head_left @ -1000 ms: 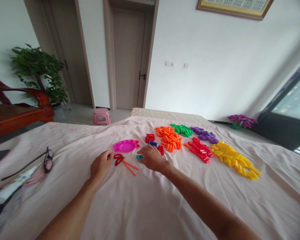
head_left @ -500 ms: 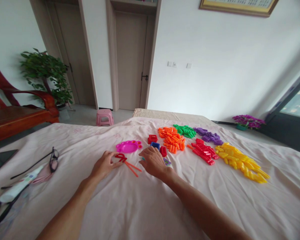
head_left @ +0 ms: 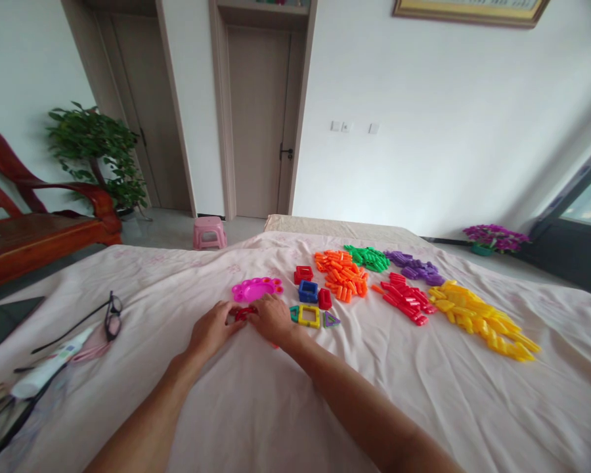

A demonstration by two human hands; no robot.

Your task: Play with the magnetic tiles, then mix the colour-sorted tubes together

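Toy scissors [head_left: 243, 314] with red handle loops lie between my two hands. My left hand [head_left: 215, 328] pinches the left side of the red loops with thumb and fingers. From the right, my right hand [head_left: 274, 318] has its fingers closed on the other side of the red part. It covers most of the orange blades, and only a small orange tip shows below it. Just beyond my fingers sits a pink palette-like tray [head_left: 256, 297]. Right of my right hand lie a yellow square frame [head_left: 308, 326], a teal piece [head_left: 294, 313] and a purple triangle [head_left: 331, 319].
Behind are a blue square block [head_left: 308, 299] and red blocks [head_left: 303, 268]. Piles of orange [head_left: 347, 292], green [head_left: 369, 265], purple [head_left: 423, 277], red [head_left: 408, 309] and yellow pieces [head_left: 477, 325] spread rightward. Glasses [head_left: 112, 318] and a white tube [head_left: 46, 368] lie left.
My right hand has moved left from the frame pieces onto the scissors, uncovering the yellow square, teal piece and blue block. My left hand stays at the red loops.
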